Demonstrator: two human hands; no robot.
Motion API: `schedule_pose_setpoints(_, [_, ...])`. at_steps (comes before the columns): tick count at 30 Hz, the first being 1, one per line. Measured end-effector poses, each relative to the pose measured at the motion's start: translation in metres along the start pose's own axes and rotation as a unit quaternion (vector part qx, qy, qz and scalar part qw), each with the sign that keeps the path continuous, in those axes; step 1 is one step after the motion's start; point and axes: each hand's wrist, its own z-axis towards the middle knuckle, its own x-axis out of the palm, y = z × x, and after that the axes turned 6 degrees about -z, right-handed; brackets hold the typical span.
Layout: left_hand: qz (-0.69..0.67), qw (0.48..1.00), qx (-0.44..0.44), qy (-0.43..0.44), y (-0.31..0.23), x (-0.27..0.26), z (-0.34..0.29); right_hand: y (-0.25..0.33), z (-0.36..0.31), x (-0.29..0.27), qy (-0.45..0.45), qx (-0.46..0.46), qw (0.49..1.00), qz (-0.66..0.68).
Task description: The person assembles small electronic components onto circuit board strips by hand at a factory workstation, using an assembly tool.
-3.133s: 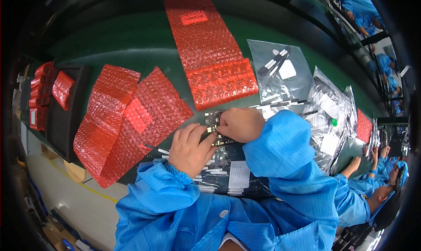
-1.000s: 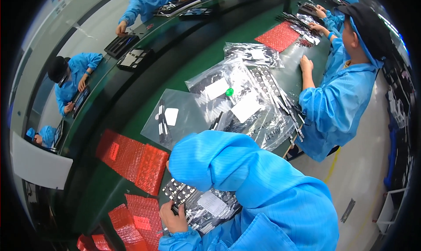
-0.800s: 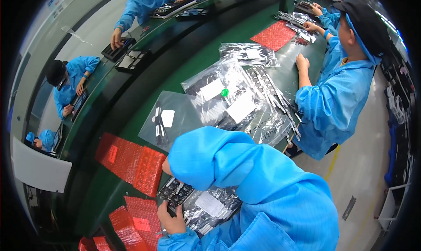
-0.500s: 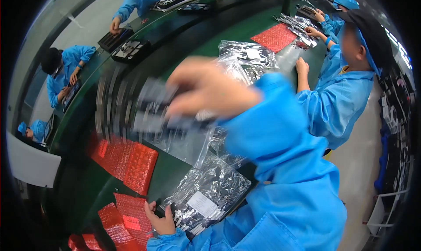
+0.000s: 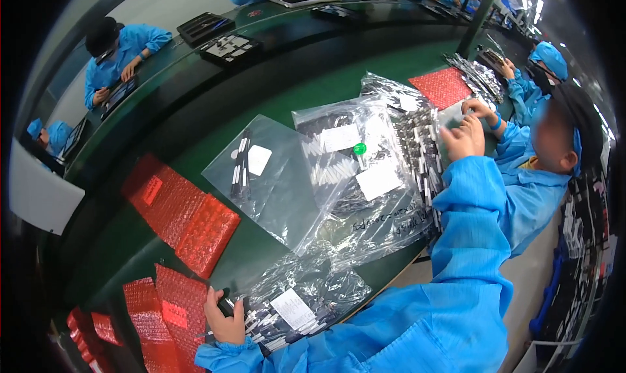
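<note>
the step in hand looks like handling thin black-and-white strips (image 5: 424, 152), piled on the tabletop (image 5: 254, 252) just beside the right hand (image 5: 464, 139), whose fingers are loosely bent, holding i cannot tell what; the left hand (image 5: 225, 314) has thumb and fingers parted about a small dark thing (image 5: 225, 305) by a clear bag (image 5: 324, 275), its grip unclear. the next move probably calls for a light pinch that avoids a co-worker's hand (image 5: 480, 108) close by. the near edge passes beside that bag, while bare room lies between red bubble wrap (image 5: 176, 207) and the bags.
</note>
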Motion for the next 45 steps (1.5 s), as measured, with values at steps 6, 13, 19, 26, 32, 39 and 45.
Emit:
schedule_pose_setpoints(6, [0.011,1.0,0.011,-0.014,0.006,0.0,0.0,0.144,0.002,-0.093,0.023,0.084,0.884,0.459])
schedule_pose_setpoints(13, [-0.004,0.998,0.065,0.013,-0.005,-0.012,0.012,0.249,-0.075,-0.116,0.306,-0.207,0.806,0.462])
schedule_pose_setpoints(19, [0.018,0.993,0.099,0.058,-0.03,-0.073,0.011,0.326,-0.143,-0.101,0.51,-0.495,0.657,0.25])
schedule_pose_setpoints(26, [0.087,0.991,-0.002,0.105,-0.023,-0.13,-0.03,0.352,-0.214,-0.064,0.574,-0.652,0.481,0.119])
schedule_pose_setpoints(32, [0.137,0.975,-0.143,0.098,-0.007,-0.158,-0.063,0.353,-0.217,-0.061,0.591,-0.646,0.467,0.123])
schedule_pose_setpoints(39, [0.24,0.96,-0.129,0.065,0.002,-0.156,-0.072,0.341,-0.201,-0.062,0.576,-0.618,0.523,0.112])
schedule_pose_setpoints(45, [0.182,0.97,-0.111,0.117,0.004,-0.144,-0.06,0.335,-0.184,-0.085,0.523,-0.574,0.609,0.161])
